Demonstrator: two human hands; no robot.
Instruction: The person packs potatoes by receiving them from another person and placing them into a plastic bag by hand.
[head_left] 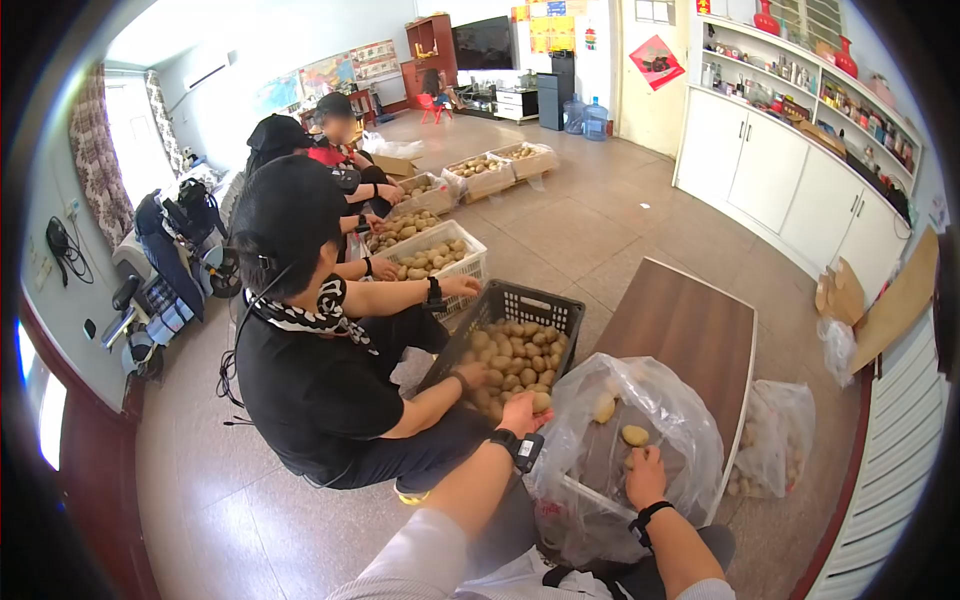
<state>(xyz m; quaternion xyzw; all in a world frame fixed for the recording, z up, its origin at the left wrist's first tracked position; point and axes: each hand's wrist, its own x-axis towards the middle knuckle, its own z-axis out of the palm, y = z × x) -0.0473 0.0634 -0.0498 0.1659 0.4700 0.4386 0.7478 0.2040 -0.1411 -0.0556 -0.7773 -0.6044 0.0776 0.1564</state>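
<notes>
My left hand [522,417] is at the near corner of a black plastic crate [510,296] full of potatoes [515,355]. Its fingers are closed round a potato [541,402] at the crate's edge. My right hand [646,480] reaches into a clear plastic bag [690,400] that lies wide at the mouth on a low brown table [680,310]. Its fingers are curled down on what looks like a potato, mostly hidden by them. Just beyond them lies a yellowish potato [635,435], and farther back in the bag is another potato [604,407].
Left of the crate crouches a person in black [320,370], one hand [470,376] among its potatoes, the other [460,286] at its rim. Other people sit beyond, beside a white crate [470,262] and boxes of potatoes [480,170]. A filled bag [775,440] stands right of the table.
</notes>
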